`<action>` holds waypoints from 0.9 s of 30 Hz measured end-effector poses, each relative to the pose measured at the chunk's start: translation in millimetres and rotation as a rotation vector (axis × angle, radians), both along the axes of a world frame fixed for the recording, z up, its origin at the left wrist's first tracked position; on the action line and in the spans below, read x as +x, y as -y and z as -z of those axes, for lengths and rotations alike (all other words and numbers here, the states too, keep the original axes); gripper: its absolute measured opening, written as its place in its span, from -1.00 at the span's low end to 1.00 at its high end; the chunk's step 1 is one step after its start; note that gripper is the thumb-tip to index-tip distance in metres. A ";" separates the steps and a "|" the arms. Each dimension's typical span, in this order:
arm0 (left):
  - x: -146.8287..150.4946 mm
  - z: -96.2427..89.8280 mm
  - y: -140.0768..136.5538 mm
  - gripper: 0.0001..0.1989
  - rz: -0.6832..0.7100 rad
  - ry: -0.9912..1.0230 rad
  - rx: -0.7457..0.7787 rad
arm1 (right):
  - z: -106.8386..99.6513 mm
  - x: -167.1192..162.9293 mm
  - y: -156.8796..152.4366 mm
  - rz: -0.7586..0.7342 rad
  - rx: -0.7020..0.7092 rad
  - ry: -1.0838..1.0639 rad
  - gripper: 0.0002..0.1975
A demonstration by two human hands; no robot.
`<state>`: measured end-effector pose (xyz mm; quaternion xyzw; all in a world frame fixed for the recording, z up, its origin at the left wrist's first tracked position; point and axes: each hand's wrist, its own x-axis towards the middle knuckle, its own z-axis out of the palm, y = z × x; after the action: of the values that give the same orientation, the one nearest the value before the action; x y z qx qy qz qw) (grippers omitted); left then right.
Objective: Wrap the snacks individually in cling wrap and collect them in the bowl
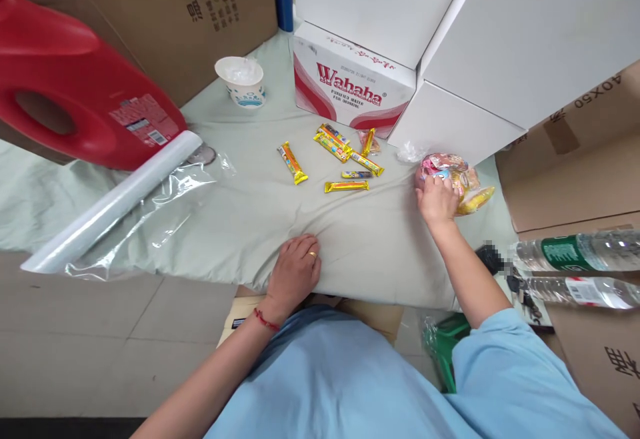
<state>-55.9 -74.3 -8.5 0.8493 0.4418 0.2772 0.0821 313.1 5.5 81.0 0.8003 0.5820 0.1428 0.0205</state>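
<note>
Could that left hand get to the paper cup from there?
Probably yes: only bare cloth seems to lie between the left hand and the paper cup, with a yellow snack stick just beside that path.

Yellow-wrapped slim snack bars [333,148] on pale-green cloth [370,239]; white-and-red cardboard box [353,89] behind, white paper cup [245,89] behind-left, clear plastic film roll [115,202] left, multicoloured plastic snack bag [468,180] right, under right hand [438,200].
</note>
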 end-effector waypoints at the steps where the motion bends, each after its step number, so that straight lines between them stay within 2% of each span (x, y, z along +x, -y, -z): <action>1: -0.2 0.0 0.1 -0.72 0.004 0.002 -0.005 | 2.2 2.1 2.4 0.019 0.001 -0.006 -0.67; 7: -0.6 -0.8 0.2 -0.71 0.007 0.018 -0.018 | 5.1 50.0 38.4 0.026 0.007 -0.009 -0.78; 11: -1.2 0.3 0.0 -0.73 0.012 0.006 0.005 | 8.5 96.5 70.4 0.130 0.013 -0.062 -0.77; 14: -1.8 1.0 0.1 -0.76 0.017 -0.019 0.037 | 12.1 136.6 83.3 0.166 0.046 -0.099 -0.79; 20: -2.6 2.1 -0.3 -0.78 0.010 -0.036 0.052 | 19.1 204.9 90.0 0.241 0.166 -0.157 -0.85; 27: -2.8 1.3 -0.7 -0.79 0.003 -0.038 0.038 | 27.4 244.7 78.8 0.291 0.226 -0.156 -0.80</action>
<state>-58.7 -73.6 -9.8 0.8566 0.4364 0.2693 0.0579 557.9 -73.4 53.6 0.8819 0.4402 0.1402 -0.0941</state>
